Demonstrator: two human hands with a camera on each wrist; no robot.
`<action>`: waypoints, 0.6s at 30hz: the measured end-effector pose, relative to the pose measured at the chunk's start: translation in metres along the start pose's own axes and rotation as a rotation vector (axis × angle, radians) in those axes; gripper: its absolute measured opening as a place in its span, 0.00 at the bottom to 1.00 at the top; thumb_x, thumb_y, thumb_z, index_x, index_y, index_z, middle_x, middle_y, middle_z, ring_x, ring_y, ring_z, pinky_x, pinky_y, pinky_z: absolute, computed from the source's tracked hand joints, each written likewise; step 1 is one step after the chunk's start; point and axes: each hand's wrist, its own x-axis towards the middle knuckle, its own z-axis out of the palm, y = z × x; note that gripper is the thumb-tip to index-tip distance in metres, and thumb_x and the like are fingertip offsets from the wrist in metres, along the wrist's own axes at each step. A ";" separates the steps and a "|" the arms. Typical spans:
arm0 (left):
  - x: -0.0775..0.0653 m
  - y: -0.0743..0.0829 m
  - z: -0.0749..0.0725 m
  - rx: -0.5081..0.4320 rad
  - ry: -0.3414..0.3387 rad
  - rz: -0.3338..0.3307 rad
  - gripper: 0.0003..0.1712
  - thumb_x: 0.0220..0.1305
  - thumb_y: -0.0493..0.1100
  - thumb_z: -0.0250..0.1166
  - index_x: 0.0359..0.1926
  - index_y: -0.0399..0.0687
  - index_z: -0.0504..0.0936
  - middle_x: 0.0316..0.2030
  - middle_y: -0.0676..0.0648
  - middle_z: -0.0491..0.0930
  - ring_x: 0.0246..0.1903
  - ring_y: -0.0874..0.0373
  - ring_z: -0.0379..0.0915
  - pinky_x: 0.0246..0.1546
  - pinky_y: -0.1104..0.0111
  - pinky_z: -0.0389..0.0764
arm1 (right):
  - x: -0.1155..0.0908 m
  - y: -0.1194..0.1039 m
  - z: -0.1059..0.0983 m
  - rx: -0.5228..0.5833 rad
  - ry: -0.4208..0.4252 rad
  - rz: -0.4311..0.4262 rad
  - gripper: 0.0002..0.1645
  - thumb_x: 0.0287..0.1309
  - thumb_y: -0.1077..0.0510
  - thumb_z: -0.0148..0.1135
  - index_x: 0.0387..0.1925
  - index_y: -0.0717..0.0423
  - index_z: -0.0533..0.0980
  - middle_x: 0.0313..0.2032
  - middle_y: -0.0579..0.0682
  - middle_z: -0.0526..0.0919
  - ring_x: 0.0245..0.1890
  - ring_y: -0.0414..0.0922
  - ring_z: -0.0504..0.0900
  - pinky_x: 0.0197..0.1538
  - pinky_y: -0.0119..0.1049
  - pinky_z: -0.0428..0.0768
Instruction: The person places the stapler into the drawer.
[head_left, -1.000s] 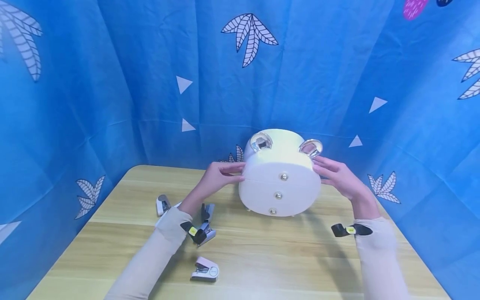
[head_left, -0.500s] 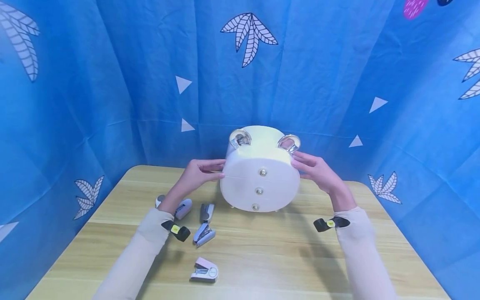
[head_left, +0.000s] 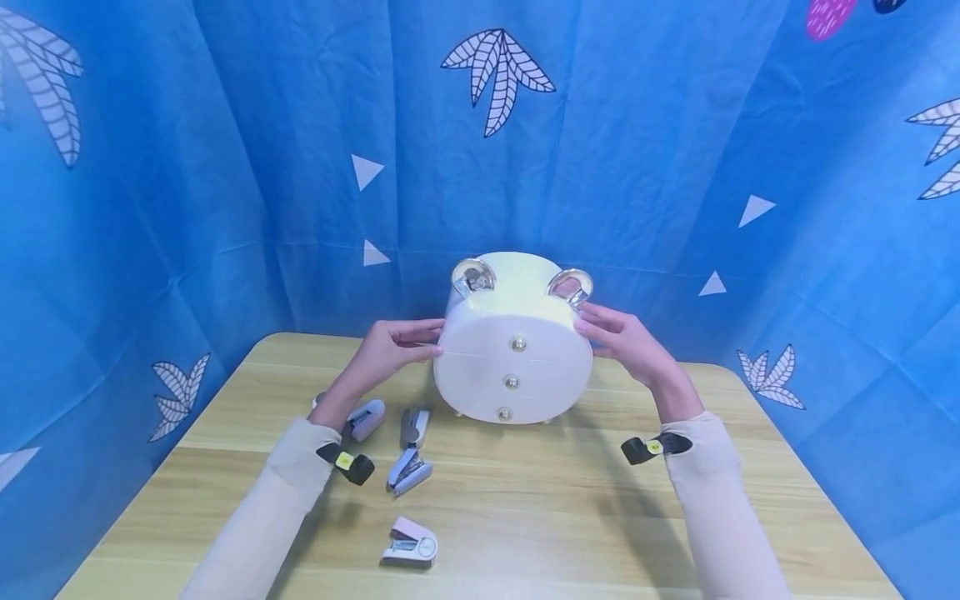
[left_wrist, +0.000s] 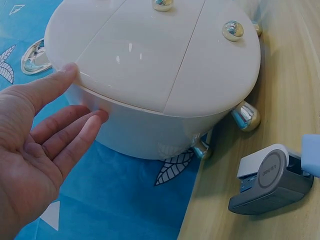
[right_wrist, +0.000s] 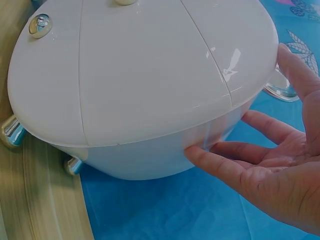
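The white box (head_left: 513, 362) stands upright at the far edge of the desk (head_left: 540, 508), its three gold knobs (head_left: 512, 382) facing you and the blue curtain (head_left: 637, 150) close behind. In the left wrist view a rear foot (left_wrist: 202, 150) sits right by the desk's back edge. You have broad bare wood in front of the box and to its right. On the left you have less: a grey-and-white stapler (head_left: 414, 427) and a lilac stapler (head_left: 409, 472) lie near it, a pink-and-white stapler (head_left: 406, 546) nearer you, and a lavender stapler (head_left: 367, 419) beside your left wrist. The desk is pale wood, curtained on three sides. Your hands are apart, the box between them: your left hand (head_left: 382, 354) and right hand (head_left: 632, 343) touch opposite sides, thumbs at the front rim, fingers extended along the sides. Both arms reach forward in pale sleeves (head_left: 243, 517).
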 end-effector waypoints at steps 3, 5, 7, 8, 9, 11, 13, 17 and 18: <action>0.000 0.001 0.000 0.020 0.003 0.004 0.30 0.58 0.53 0.77 0.62 0.60 0.83 0.59 0.48 0.84 0.61 0.49 0.80 0.58 0.51 0.82 | 0.000 0.000 0.000 0.001 -0.003 0.004 0.43 0.73 0.47 0.58 0.79 0.58 0.54 0.78 0.61 0.57 0.78 0.60 0.56 0.71 0.62 0.68; -0.001 0.003 0.000 0.047 0.010 0.001 0.32 0.56 0.54 0.78 0.63 0.59 0.82 0.60 0.47 0.84 0.59 0.48 0.81 0.56 0.52 0.83 | 0.000 -0.001 0.000 -0.003 -0.011 0.001 0.44 0.73 0.47 0.58 0.79 0.59 0.53 0.78 0.61 0.57 0.79 0.61 0.56 0.71 0.62 0.67; -0.001 0.007 0.003 0.095 0.040 -0.002 0.36 0.54 0.56 0.79 0.64 0.57 0.81 0.60 0.46 0.83 0.58 0.48 0.82 0.54 0.53 0.85 | -0.001 -0.001 0.000 -0.014 -0.016 0.002 0.44 0.73 0.46 0.58 0.79 0.58 0.53 0.78 0.61 0.57 0.78 0.60 0.56 0.72 0.62 0.67; -0.001 0.011 0.006 0.125 0.068 0.001 0.37 0.54 0.57 0.79 0.64 0.56 0.80 0.58 0.46 0.84 0.56 0.48 0.83 0.52 0.54 0.86 | -0.001 -0.002 0.000 -0.024 -0.016 0.000 0.44 0.73 0.45 0.58 0.79 0.58 0.54 0.78 0.61 0.58 0.78 0.61 0.56 0.73 0.62 0.66; -0.002 0.015 0.009 0.155 0.102 0.008 0.38 0.53 0.58 0.79 0.64 0.55 0.80 0.57 0.46 0.84 0.54 0.48 0.83 0.51 0.55 0.87 | -0.001 -0.003 0.000 -0.041 -0.015 -0.003 0.44 0.73 0.45 0.58 0.79 0.58 0.54 0.78 0.61 0.58 0.78 0.61 0.56 0.74 0.63 0.64; -0.003 0.025 0.016 0.188 0.186 0.025 0.36 0.54 0.59 0.78 0.62 0.53 0.80 0.52 0.45 0.86 0.49 0.49 0.84 0.48 0.58 0.87 | -0.002 -0.007 0.000 -0.077 -0.008 -0.015 0.42 0.72 0.43 0.58 0.78 0.58 0.58 0.77 0.61 0.60 0.78 0.61 0.57 0.75 0.64 0.61; -0.006 0.036 0.024 0.198 0.275 0.055 0.30 0.57 0.58 0.76 0.57 0.50 0.83 0.44 0.44 0.87 0.43 0.50 0.84 0.44 0.60 0.86 | -0.001 -0.012 0.000 -0.103 0.002 -0.027 0.41 0.71 0.42 0.59 0.76 0.57 0.61 0.75 0.60 0.65 0.76 0.61 0.60 0.76 0.64 0.59; -0.011 0.056 0.036 0.111 0.311 0.058 0.18 0.62 0.55 0.72 0.45 0.47 0.86 0.35 0.44 0.87 0.34 0.54 0.83 0.39 0.66 0.85 | 0.004 -0.025 0.000 -0.081 0.026 -0.040 0.37 0.71 0.42 0.60 0.72 0.56 0.67 0.70 0.61 0.72 0.71 0.59 0.70 0.74 0.61 0.64; -0.012 0.060 0.039 0.071 0.288 0.042 0.17 0.64 0.54 0.72 0.43 0.46 0.87 0.34 0.44 0.87 0.33 0.54 0.84 0.38 0.67 0.85 | 0.005 -0.028 0.000 -0.066 0.033 -0.043 0.36 0.71 0.43 0.60 0.71 0.57 0.67 0.68 0.61 0.73 0.70 0.59 0.72 0.74 0.60 0.66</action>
